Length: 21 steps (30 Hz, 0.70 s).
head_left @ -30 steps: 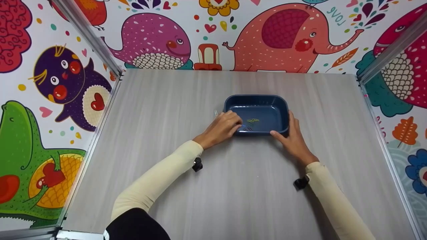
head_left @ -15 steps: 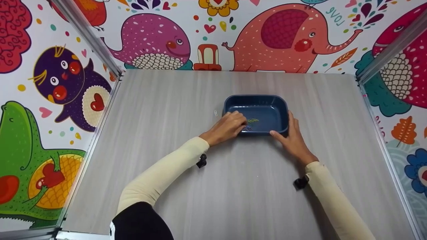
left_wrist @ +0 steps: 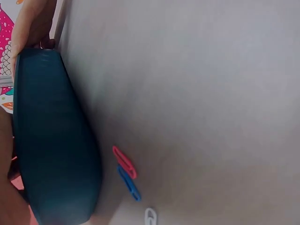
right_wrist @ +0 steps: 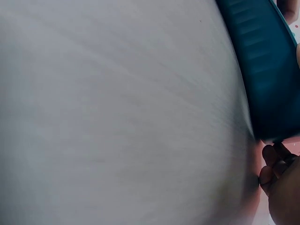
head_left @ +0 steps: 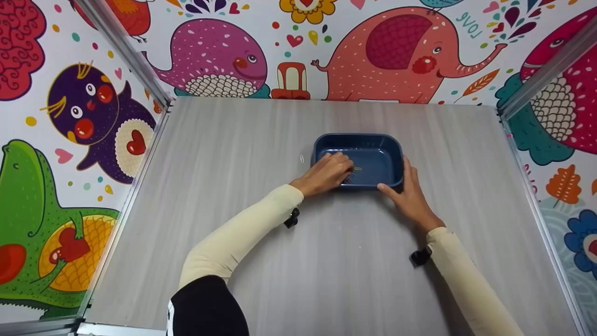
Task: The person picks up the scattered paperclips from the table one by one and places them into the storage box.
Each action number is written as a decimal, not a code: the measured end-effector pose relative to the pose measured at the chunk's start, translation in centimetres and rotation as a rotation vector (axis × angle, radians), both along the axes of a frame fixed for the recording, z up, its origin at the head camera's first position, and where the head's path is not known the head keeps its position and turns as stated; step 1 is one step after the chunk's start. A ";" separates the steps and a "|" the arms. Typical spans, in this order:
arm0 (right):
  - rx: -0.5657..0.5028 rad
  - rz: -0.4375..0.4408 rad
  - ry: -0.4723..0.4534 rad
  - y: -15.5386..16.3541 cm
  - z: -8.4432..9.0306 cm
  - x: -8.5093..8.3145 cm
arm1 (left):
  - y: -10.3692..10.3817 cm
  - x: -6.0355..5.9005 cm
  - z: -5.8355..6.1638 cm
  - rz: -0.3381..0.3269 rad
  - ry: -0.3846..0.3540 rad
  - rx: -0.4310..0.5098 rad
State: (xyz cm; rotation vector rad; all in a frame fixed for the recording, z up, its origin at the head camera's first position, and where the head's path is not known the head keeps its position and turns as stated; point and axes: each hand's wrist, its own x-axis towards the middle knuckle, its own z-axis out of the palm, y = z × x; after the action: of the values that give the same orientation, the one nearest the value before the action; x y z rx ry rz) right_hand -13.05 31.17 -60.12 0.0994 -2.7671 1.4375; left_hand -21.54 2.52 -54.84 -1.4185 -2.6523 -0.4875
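A dark blue rectangular tray (head_left: 389, 154) stands on the table, with several small paper clips inside, a yellow paper clip (head_left: 358, 169) among them. My left hand (head_left: 328, 173) reaches over the left part of its front rim, fingers curled down at the clips; I cannot tell whether it pinches one. My right hand (head_left: 410, 196) grips the tray's right end, thumb at the front rim and fingers along the side. Outside the tray, a white paper clip (head_left: 301, 158) lies to its left. The left wrist view also shows a pink paper clip (left_wrist: 124, 161) and a blue paper clip (left_wrist: 129, 183) on the table.
The pale wood-grain table (head_left: 224, 149) extends around the tray. Printed cartoon panels (head_left: 396, 56) enclose it at the back and both sides, with a metal frame post (head_left: 123, 51) at the left corner and another metal post (head_left: 545, 72) at the right.
My left hand has moved right, further into the tray, and now covers more of the clips. The right hand and the tray have stayed in place.
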 end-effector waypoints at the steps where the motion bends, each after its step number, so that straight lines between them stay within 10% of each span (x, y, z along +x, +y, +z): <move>1: 0.000 0.003 0.001 0.0 0.0 0.0 | 0.1 -0.1 0.0 -0.003 0.003 -0.003; 21: 0.000 -0.010 -0.002 -0.1 0.0 -0.1 | 1.7 -2.0 0.8 -0.032 -0.025 -0.160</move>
State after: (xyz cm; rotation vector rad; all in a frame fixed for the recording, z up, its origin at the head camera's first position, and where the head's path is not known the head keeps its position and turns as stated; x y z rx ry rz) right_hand -13.14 31.05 -60.14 0.0842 -2.7646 1.4362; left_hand -23.54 4.24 -54.05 -1.5080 -2.7468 -0.3031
